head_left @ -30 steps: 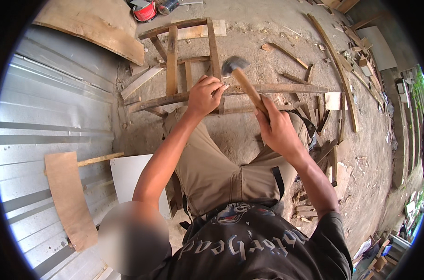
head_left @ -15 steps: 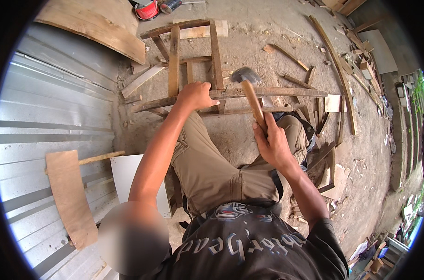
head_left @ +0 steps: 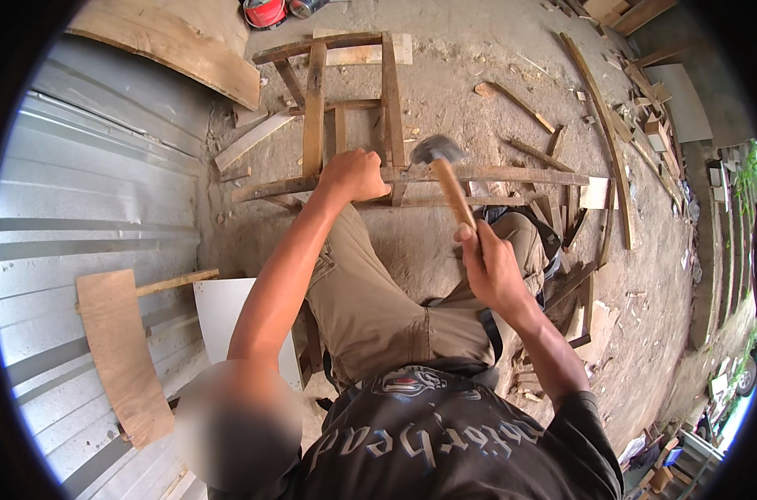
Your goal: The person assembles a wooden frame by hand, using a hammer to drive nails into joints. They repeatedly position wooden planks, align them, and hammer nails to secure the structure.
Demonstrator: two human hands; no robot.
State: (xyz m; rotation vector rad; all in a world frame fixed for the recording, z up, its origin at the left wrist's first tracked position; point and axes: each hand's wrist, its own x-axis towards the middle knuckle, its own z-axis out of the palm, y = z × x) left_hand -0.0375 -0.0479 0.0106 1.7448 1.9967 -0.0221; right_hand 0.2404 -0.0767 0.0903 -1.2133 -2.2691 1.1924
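Observation:
A frame of rough wooden bars [head_left: 314, 108], shaped like an unfinished chair, stands in front of my knees. My left hand [head_left: 355, 175] is closed over its long near rail, beside an upright bar; the fingertips are hidden behind the wood. In my right hand [head_left: 492, 268] is a hammer [head_left: 453, 190], gripped by its wooden handle. Its dark metal head is raised near the rail, to the right of my left hand, and looks slightly apart from the wood. Whether a nail sits under the left fingers cannot be seen.
Corrugated metal sheeting [head_left: 103, 217] lines the left side, with a curved plywood piece [head_left: 127, 358] and a white panel [head_left: 222, 321] near it. A red container [head_left: 265, 12] stands at the far left. Loose sticks and a long plank [head_left: 599, 133] lie on the dirt floor to the right.
My right hand has shifted slightly down and right, and the hammer head sits a little lower. My left hand keeps its hold on the rail, its fingers drawn in more.

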